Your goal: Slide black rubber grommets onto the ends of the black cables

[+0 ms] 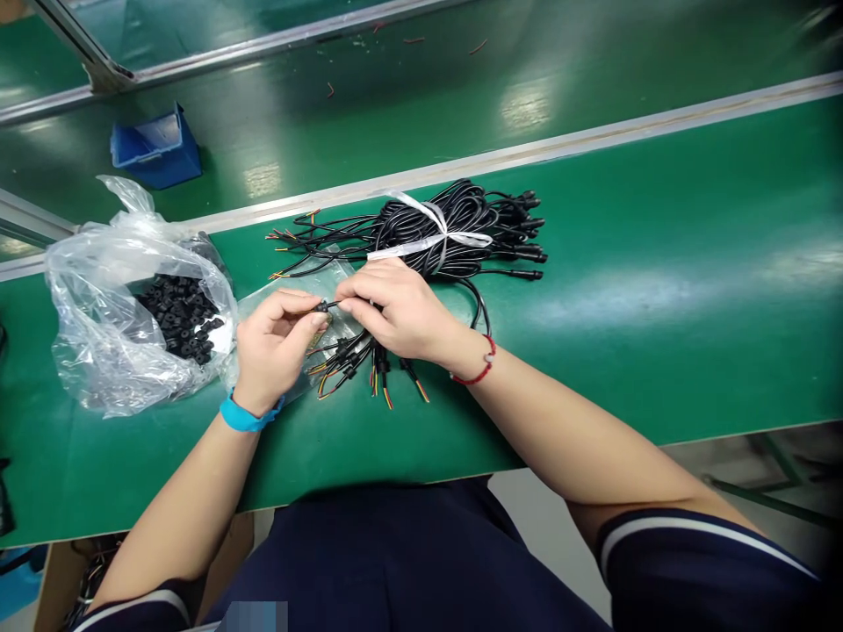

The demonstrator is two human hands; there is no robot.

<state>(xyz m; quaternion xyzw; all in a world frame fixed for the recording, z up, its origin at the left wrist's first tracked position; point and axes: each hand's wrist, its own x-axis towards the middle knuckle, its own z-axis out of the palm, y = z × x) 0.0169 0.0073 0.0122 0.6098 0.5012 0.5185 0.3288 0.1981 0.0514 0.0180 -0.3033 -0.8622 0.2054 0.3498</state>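
Between thumb and fingers, my left hand (275,338) pinches a small black rubber grommet (321,307). My right hand (395,307) is closed on a thin black cable (334,304) whose end meets the grommet; whether it passes through I cannot tell. Just below my hands, several cable ends (375,360) with black pieces on them show red, yellow and black wires. A bundle of black cables (435,228), tied with a white strip, lies behind my right hand. Left of my left hand, a clear plastic bag (98,325) stands open around many small black parts (181,316).
Partly under my hands lies a flat clear plastic bag (296,285). A blue bin (158,149) stands on the far green surface beyond a pale metal rail (559,145). The green table (625,351) extends to the right, and wire scraps (414,40) are scattered at the back.
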